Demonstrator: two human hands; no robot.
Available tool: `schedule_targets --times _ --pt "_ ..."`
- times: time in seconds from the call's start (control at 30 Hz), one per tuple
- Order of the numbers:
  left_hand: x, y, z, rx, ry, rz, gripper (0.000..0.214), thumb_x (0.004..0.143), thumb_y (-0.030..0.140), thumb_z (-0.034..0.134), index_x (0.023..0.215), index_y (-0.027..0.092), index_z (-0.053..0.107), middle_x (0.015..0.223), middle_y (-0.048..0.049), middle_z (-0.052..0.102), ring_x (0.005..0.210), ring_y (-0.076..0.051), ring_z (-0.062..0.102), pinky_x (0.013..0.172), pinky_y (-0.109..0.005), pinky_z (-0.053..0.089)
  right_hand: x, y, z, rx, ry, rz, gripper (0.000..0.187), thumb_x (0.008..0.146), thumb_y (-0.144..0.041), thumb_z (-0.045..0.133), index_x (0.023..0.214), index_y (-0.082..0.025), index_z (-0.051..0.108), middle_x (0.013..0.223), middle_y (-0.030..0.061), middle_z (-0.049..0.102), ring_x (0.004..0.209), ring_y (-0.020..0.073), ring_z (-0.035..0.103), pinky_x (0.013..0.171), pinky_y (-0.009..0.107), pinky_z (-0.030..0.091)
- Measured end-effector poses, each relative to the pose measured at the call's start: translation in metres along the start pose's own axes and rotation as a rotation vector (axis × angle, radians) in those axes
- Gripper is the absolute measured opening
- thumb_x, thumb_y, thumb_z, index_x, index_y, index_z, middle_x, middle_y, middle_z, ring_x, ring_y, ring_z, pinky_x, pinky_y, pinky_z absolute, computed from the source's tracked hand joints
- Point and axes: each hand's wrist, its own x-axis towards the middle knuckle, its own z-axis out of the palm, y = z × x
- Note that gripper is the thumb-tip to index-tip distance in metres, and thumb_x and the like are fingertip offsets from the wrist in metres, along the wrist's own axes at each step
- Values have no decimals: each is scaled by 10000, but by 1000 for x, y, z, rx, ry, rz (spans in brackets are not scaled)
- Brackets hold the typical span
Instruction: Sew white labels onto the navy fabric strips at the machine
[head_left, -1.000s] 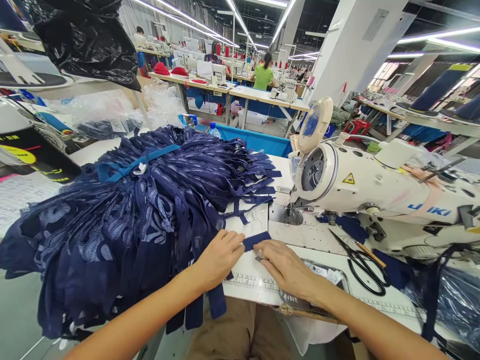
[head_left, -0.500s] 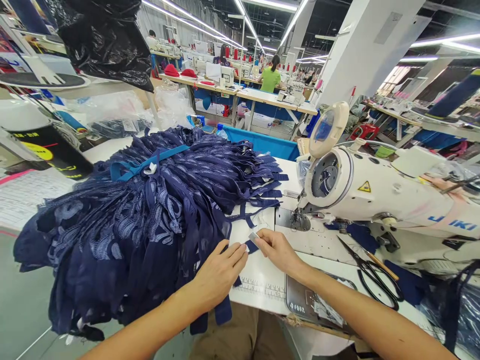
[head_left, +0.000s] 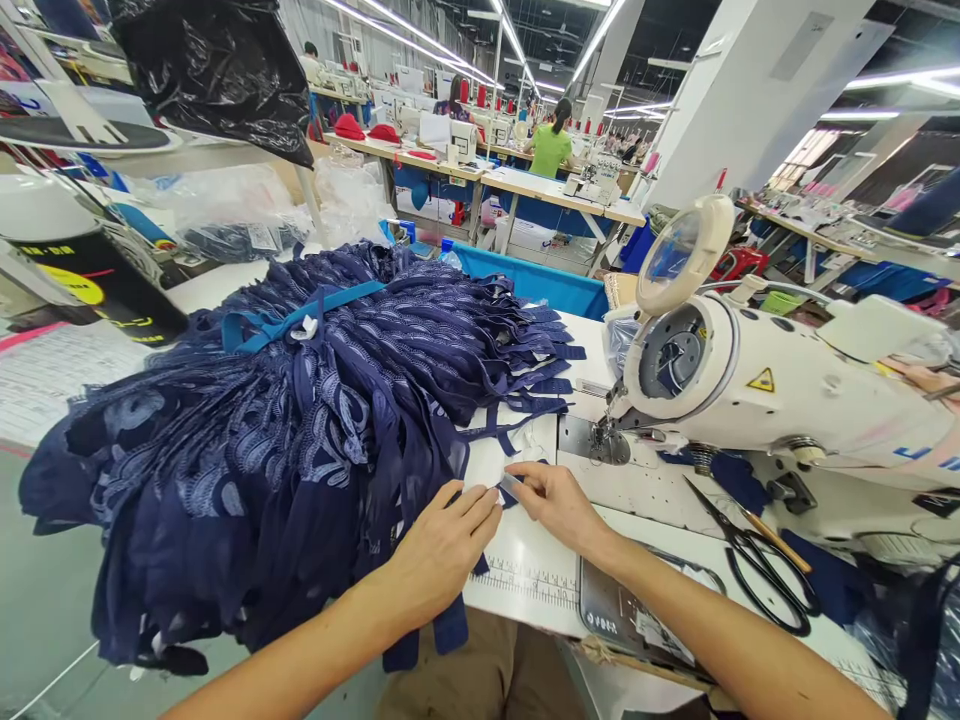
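Observation:
My left hand [head_left: 448,545] lies palm down at the table's front edge, its fingers pressed together on a navy fabric strap [head_left: 510,497]. A bit of white [head_left: 500,496], perhaps a label, shows at those fingertips. Close beside it, my right hand [head_left: 559,505] pinches a small flat grey blade-like piece [head_left: 511,484] between thumb and forefinger, just over the strap. A large bundle of navy lace garments [head_left: 300,430] is heaped to the left, tied with a blue band [head_left: 345,297]. Loose strap ends hang from the bundle past the table edge.
A white sewing machine [head_left: 787,370] stands at the right. Black scissors [head_left: 757,560] and a wooden-handled tool [head_left: 780,540] lie below it. Near my right forearm is a dark phone-like slab [head_left: 607,600]. A black spray can [head_left: 97,280] stands at left; a co-worker [head_left: 551,145] sits farther back.
My right hand has tilted the small grey piece and brought it slightly closer to my left fingertips. The view has shifted a little; my left hand keeps its hold.

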Motion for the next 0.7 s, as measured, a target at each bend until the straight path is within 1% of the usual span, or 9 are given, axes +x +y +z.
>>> schedule_targets --times 0.23,0.47,0.7 --pt "-1 0 2 0 0 1 331 760 17 393 1055 108 512 1116 -97 569 1040 -211 483 894 -391 306 0 0 2 -89 22 -25 267 734 -204 447 924 -138 622 421 -70 389 430 106 395 496 232 380" --pt "1 2 2 46 29 -1 309 750 16 404 1022 95 529 1093 -100 585 1014 -206 503 867 -380 309 -6 -3 4 -262 67 -83 284 767 -200 432 969 -136 621 461 -39 474 429 101 396 467 219 329" --pt "3 4 2 85 51 -9 282 772 45 394 1006 94 545 1072 -86 604 993 -199 514 860 -371 296 -7 -2 6 -294 59 -147 297 781 -189 426 993 -102 615 454 -28 487 412 100 393 427 208 305"
